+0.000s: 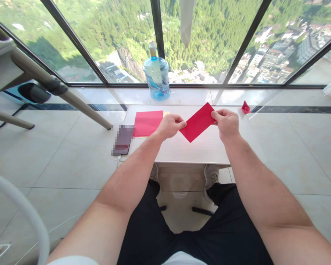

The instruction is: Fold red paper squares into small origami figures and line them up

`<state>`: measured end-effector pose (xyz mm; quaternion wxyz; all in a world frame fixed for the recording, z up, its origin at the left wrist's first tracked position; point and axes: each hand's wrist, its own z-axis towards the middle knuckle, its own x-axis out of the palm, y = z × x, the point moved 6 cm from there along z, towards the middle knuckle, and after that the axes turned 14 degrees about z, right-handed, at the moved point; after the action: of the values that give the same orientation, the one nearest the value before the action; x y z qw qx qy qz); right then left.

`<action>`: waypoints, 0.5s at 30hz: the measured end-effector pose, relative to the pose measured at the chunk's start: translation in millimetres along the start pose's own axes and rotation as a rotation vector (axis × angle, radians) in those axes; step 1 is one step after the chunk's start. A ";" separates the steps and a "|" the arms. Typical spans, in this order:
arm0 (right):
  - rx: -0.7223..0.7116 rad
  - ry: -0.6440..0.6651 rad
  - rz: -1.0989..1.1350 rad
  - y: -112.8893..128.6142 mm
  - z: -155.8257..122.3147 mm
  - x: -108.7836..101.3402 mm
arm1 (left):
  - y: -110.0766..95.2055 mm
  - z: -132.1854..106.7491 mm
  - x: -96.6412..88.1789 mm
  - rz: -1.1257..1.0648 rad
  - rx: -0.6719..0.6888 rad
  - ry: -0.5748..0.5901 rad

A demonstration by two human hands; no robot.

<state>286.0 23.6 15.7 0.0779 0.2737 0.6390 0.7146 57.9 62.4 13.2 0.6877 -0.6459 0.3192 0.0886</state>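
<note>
A red rectangle of paper (198, 122) is held tilted above the low white table, its right end higher than its left. My left hand (171, 126) pinches its left edge between thumb and finger. My right hand (226, 121) grips the upper right edge the same way, thumb on top. Whether the paper is folded or a single layer, I cannot tell. Left of my left hand lies a stack of red paper (147, 122) with a yellow edge showing beneath it. A small folded red paper piece (245, 107) sits at the table's far right corner.
The white table (193, 152) stands before my knees. On its left edge lies a phone (123, 140) with a white cable. Behind it, a blue water jug (156, 77) stands by the window. Chair legs (79, 106) are on the left.
</note>
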 end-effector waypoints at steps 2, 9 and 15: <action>-0.005 -0.010 0.005 0.6 1.6 -2.2 | 0.3 0.1 -3.4 0.022 0.009 -0.019; 0.006 -0.051 -0.003 -1.3 2.0 -4.7 | -4.4 0.2 -10.4 0.090 0.113 -0.082; -0.002 -0.069 0.048 -7.9 -0.7 -2.1 | -4.9 0.9 -13.2 0.095 0.100 -0.141</action>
<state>285.5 23.4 7.5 0.0828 0.3135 0.6283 0.7072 50.6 66.4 24.6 0.7350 -0.5871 0.3043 0.1502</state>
